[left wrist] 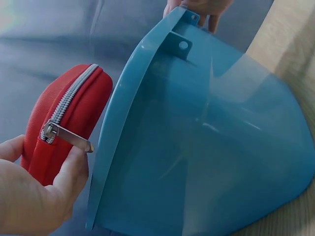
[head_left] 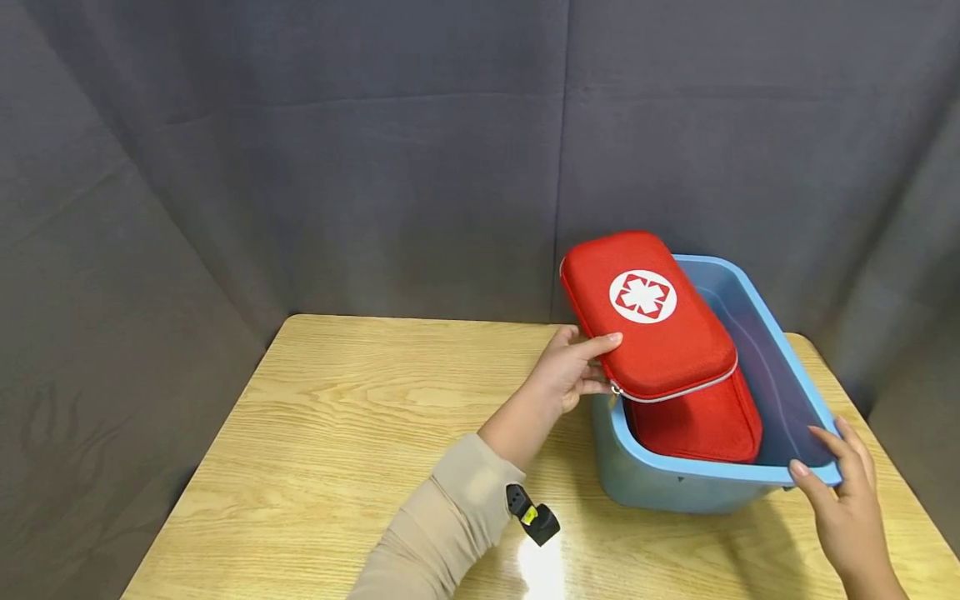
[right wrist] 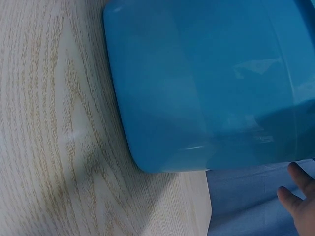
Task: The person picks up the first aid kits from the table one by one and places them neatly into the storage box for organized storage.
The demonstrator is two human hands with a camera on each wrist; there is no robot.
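Note:
My left hand (head_left: 566, 371) grips a red zippered first-aid case (head_left: 675, 346) by its near left edge, thumb on top and fingers beneath. The case bears a white round emblem and is held tilted over the left side of a blue plastic bin (head_left: 667, 483). Below it, partly covered, a second red case (head_left: 701, 421) lies inside the bin. In the left wrist view, the held case's zipper pull (left wrist: 71, 136) hangs beside the bin's rim. My right hand (head_left: 851, 500) holds the bin's near right corner, with thumb and fingers about the rim.
The bin stands on the right part of a wooden table (head_left: 360, 433). Grey cloth (head_left: 420, 183) hangs behind the table and along its sides. A black strap with a small yellow mark (head_left: 532, 515) is on my left sleeve.

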